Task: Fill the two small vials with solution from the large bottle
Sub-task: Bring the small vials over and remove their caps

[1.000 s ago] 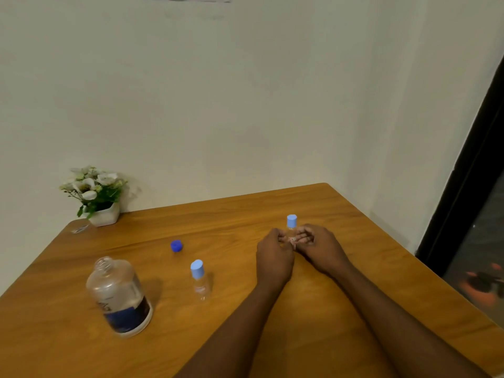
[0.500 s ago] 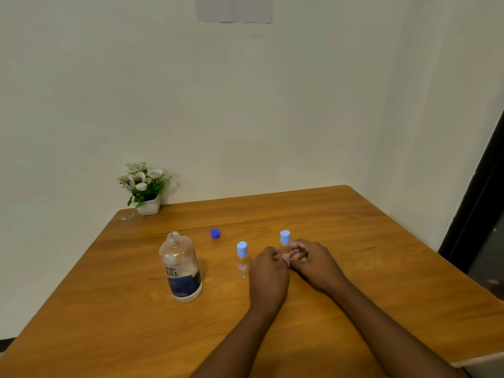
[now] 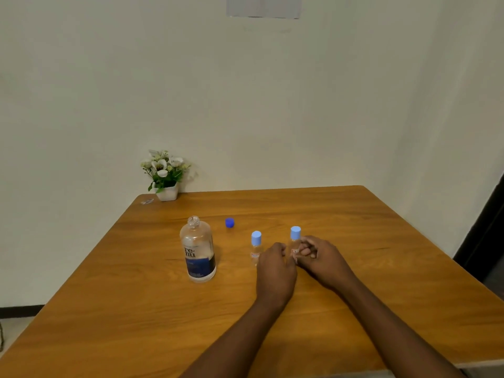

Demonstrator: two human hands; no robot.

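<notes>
The large clear bottle (image 3: 199,251) stands uncapped on the wooden table (image 3: 381,241), liquid low inside, dark blue label on its lower half. Its dark blue cap (image 3: 229,222) lies behind it to the right. A small vial (image 3: 255,248) with a light blue cap stands free, just left of my left hand (image 3: 276,271). The second capped vial (image 3: 295,242) stands between my two hands. My right hand (image 3: 321,259) has its fingers curled round this vial's body. My left hand is curled beside the vial; whether it touches it is hidden.
A small white pot of white flowers (image 3: 165,174) sits at the table's far left corner, with a small scrap (image 3: 147,201) beside it. The wall runs close behind the table. A dark doorway (image 3: 488,227) lies to the right.
The camera has tilted up and swung, so the bottle and vials appear further right and farther off. Both hands stay at the right vial with the same hold.
</notes>
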